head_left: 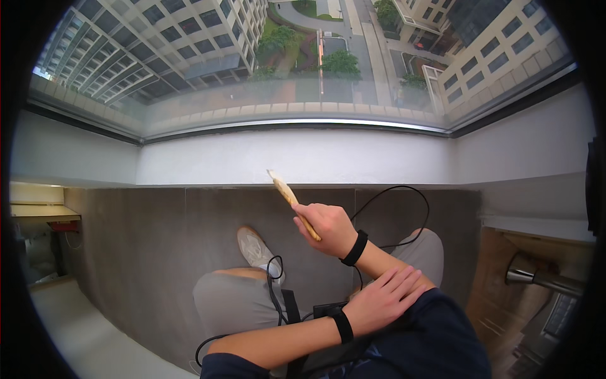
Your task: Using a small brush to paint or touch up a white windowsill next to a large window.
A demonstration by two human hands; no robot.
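My right hand (327, 226) is closed around a slim, brush-like tool (283, 188) with a tan handle and a pale, tapering tip. The tip points away from me and reaches over the near edge of the white window sill (208, 155). I cannot tell whether it touches the sill. My left hand (384, 302) lies flat across my right forearm, just below the elbow, fingers stretched out and nothing in them. Each wrist wears a black band.
Past the sill stands a window (303, 104) overlooking buildings and trees far below. A black cable (427, 205) loops beside my right knee and another runs by my left leg. At right is a wooden cabinet (499, 303) with a metal cylinder. Grey floor (139, 252) lies below.
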